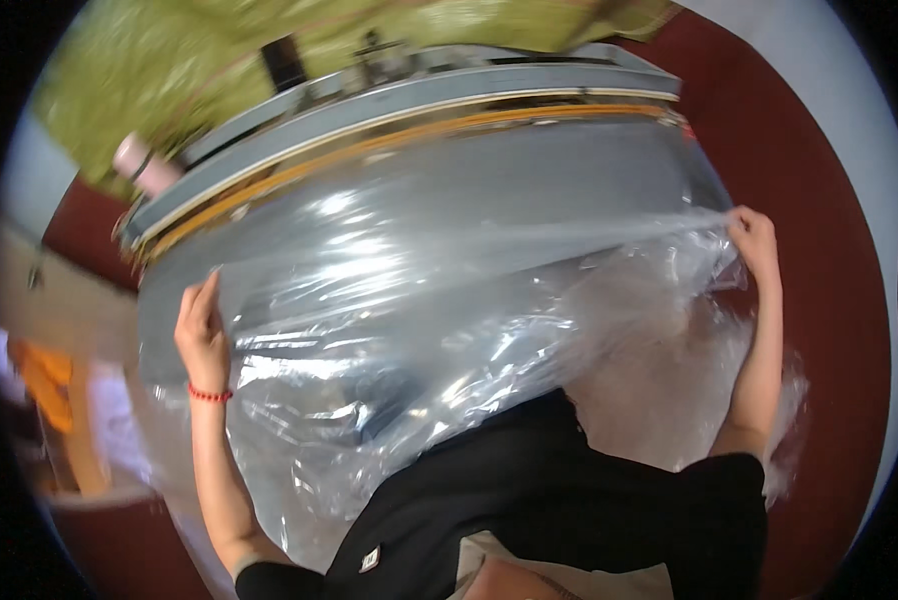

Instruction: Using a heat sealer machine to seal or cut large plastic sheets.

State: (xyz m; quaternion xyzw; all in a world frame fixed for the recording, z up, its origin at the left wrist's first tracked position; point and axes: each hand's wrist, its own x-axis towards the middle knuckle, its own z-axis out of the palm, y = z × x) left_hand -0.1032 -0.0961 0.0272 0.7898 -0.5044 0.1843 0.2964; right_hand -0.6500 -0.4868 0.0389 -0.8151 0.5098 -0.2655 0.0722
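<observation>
A wide sheet of clear plastic film (pixel 449 290) stretches between my two hands over a grey tabletop (pixel 559 165). At the left, my left hand (pixel 201 330), with a red beaded bracelet on its wrist, pinches the film's edge between thumb and fingers. My right hand (pixel 754 240) grips the same edge past the table's right side, fingers closed. From there the film slopes toward my body in shiny wrinkles, and its loose part hangs crumpled below my right arm.
Along the far table edge runs a long grey metal bar (pixel 419 95) with an orange strip (pixel 409 137) before it. A pink bottle (pixel 147 165) stands at its left end. Yellow-green sheeting (pixel 189 60) lies beyond; dark red floor (pixel 819 330) shows at right.
</observation>
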